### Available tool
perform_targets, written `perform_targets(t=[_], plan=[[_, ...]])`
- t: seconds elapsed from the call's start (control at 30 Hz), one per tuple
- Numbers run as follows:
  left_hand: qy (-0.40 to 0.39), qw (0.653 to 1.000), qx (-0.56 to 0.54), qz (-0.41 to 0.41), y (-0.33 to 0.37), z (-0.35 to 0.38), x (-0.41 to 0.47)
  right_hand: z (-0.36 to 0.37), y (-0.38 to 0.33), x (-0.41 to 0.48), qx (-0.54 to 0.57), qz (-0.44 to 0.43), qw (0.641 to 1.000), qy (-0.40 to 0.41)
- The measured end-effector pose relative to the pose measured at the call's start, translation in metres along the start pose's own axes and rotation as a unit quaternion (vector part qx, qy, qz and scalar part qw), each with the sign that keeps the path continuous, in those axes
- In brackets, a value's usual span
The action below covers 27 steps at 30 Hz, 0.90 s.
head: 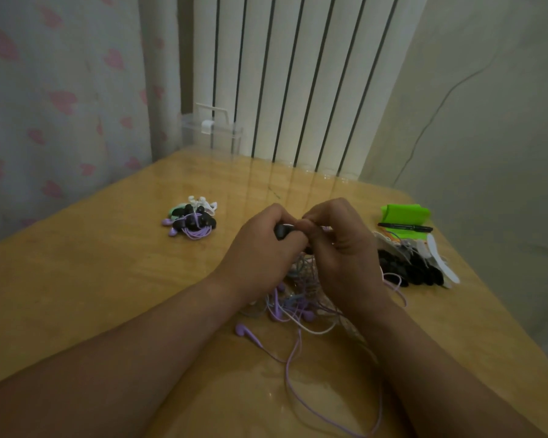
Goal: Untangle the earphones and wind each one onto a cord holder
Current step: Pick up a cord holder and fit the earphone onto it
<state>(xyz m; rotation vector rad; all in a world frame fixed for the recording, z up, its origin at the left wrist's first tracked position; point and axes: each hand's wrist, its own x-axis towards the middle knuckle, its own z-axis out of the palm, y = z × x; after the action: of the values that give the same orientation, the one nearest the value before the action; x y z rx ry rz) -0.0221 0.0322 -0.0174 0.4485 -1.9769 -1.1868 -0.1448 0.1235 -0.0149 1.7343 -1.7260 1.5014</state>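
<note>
we look down on a glossy wooden table (76, 279) set before a white ribbed radiator (298, 74), with a heart-print curtain (60, 99) at left. a clear plastic box (212, 134) stands at the far edge, and a black marker (405, 227) lies across a folded green item (405, 211) at right.

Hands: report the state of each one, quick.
Left hand: fingers grip a small black plastic cord holder.
Right hand: fingers pinch what looks like a thin lilac earphone cord at that holder.

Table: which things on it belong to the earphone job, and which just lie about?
Job: tangled earphones, holder in hand, wound pile, spare holders.
Lying about: pen, green item, clear box.
</note>
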Motion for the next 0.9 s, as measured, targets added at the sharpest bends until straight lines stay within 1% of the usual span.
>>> perform_targets(t=[0.1,0.17,0.2,0.27,0.33,0.37,0.43,0.5,0.57,0.67,0.73,0.9], plan=[[0.033,0.999,0.012,0.020,-0.002,-0.001,-0.001,0.003,-0.008,-0.003,0.096,0.068,0.993,-0.016],[0.056,0.995,0.057,0.062,-0.002,-0.002,0.000,0.002,-0.011,-0.004,0.156,0.122,0.980,-0.023],[0.055,0.991,0.083,0.090,-0.002,-0.004,-0.001,0.002,-0.011,-0.004,0.170,0.143,0.975,-0.023],[0.028,0.981,0.121,0.146,0.000,-0.004,-0.001,0.000,-0.009,-0.004,0.182,0.167,0.969,-0.012],[0.003,0.977,0.129,0.171,0.001,-0.002,-0.001,-0.004,-0.008,-0.004,0.178,0.171,0.969,-0.006],[0.000,0.978,0.121,0.170,0.001,-0.002,-0.001,-0.005,-0.009,-0.004,0.176,0.170,0.970,-0.010],[-0.014,0.988,0.070,0.136,0.003,-0.003,-0.003,-0.010,-0.010,-0.004,0.190,0.175,0.966,-0.021],[-0.056,0.995,0.007,0.083,0.006,-0.008,-0.004,-0.013,-0.009,-0.003,0.211,0.192,0.958,-0.034],[-0.101,0.993,-0.028,0.053,0.010,-0.010,-0.004,-0.018,-0.007,-0.002,0.221,0.214,0.951,-0.042],[-0.128,0.990,-0.043,0.051,0.011,-0.012,-0.003,-0.024,-0.005,0.000,0.278,0.250,0.926,-0.056],[-0.135,0.988,-0.060,0.049,0.012,-0.012,-0.002,-0.025,-0.005,0.000,0.299,0.255,0.918,-0.059],[-0.120,0.989,-0.075,0.044,0.015,-0.012,-0.003,-0.022,-0.007,-0.002,0.240,0.205,0.948,-0.030]])
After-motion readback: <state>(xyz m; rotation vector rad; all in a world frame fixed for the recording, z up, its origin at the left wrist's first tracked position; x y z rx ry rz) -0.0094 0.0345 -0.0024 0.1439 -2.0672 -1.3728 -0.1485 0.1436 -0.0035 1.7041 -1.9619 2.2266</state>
